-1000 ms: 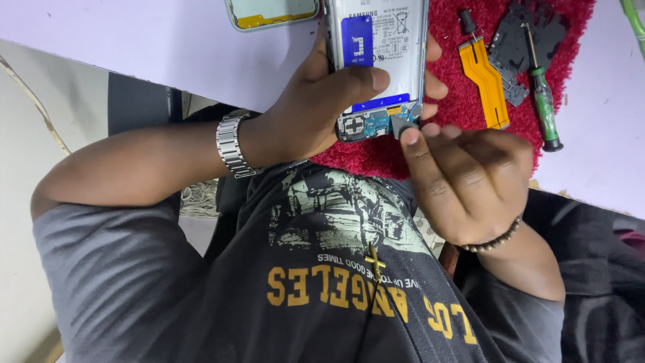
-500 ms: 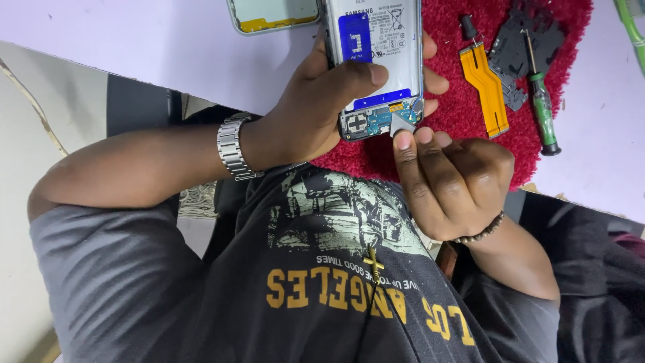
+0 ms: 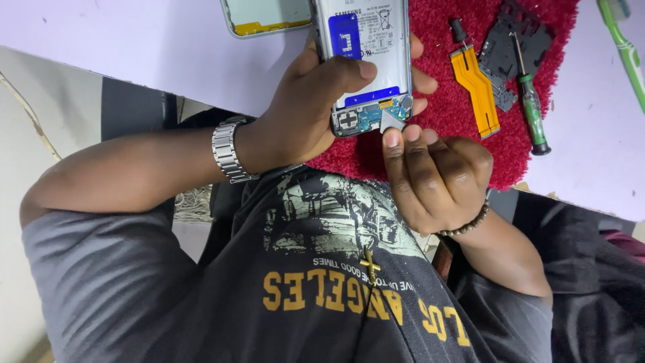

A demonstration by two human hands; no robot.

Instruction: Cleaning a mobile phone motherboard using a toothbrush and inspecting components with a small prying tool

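Observation:
My left hand [image 3: 316, 107], with a metal watch on the wrist, grips an opened phone [image 3: 366, 60] from the side, thumb across its battery. The phone's back is off, showing a battery with a blue label and a small circuit board at the near end. My right hand [image 3: 433, 178], wearing a bead bracelet, pinches a small grey triangular pick [image 3: 391, 122] whose tip touches the phone's near edge by the circuit board. Both hands hover over a red fuzzy mat [image 3: 457, 144].
On the mat lie an orange flex strip [image 3: 477, 91], a green-handled screwdriver [image 3: 531, 107] and dark plastic cover pieces [image 3: 510, 47]. A phone back cover with a yellow edge [image 3: 265, 17] lies on the lilac table [image 3: 134, 40]. A green toothbrush [image 3: 628, 50] is far right.
My right hand has risen toward the phone's near end, bringing the grey pick against its edge. The left hand keeps holding the phone in nearly the same place.

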